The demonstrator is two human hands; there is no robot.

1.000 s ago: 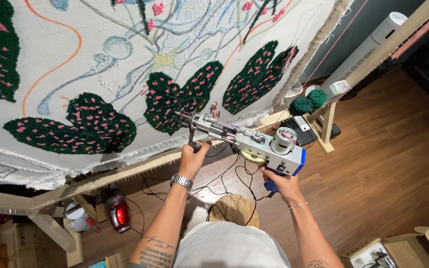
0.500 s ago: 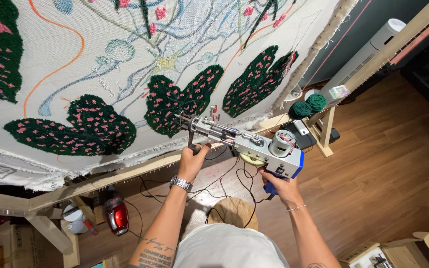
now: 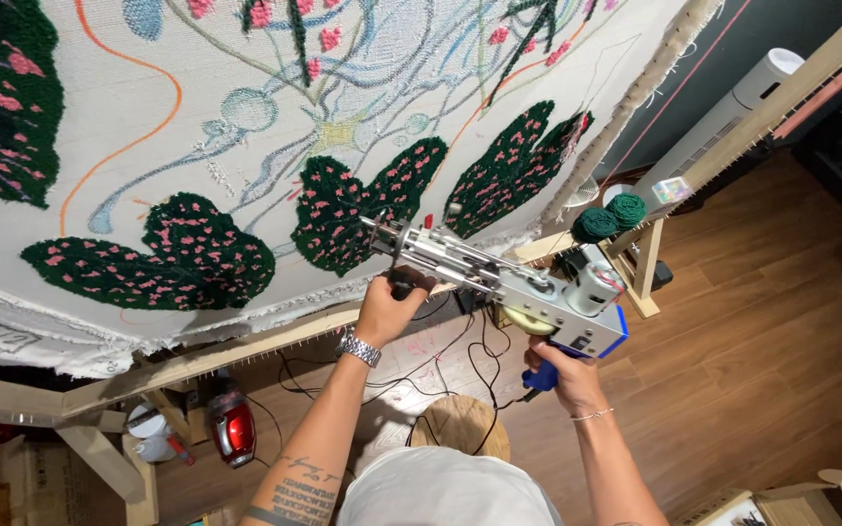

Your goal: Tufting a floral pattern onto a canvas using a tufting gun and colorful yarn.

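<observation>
Stretching across a wooden frame [image 3: 246,349], the pale backing cloth [image 3: 197,127] fills most of the view, taut probably so the needle can punch it cleanly. Dark green tufted patches with pink dots [image 3: 358,200] sit along its lower part, above a frayed hem near the frame's rail. The tufting gun [image 3: 509,282] is held level with its needle tip at the edge of the middle green patch. The left hand [image 3: 390,307] has its fingers wrapped shut round the front grip, seemingly to steady the nose; the right hand [image 3: 562,375] is closed on the blue rear handle, likely for the trigger. Cables [image 3: 460,360] trail beneath onto the wood floor [image 3: 752,370], which lies open to the right. Two green yarn cones [image 3: 611,216] stand by the frame's corner.
</observation>
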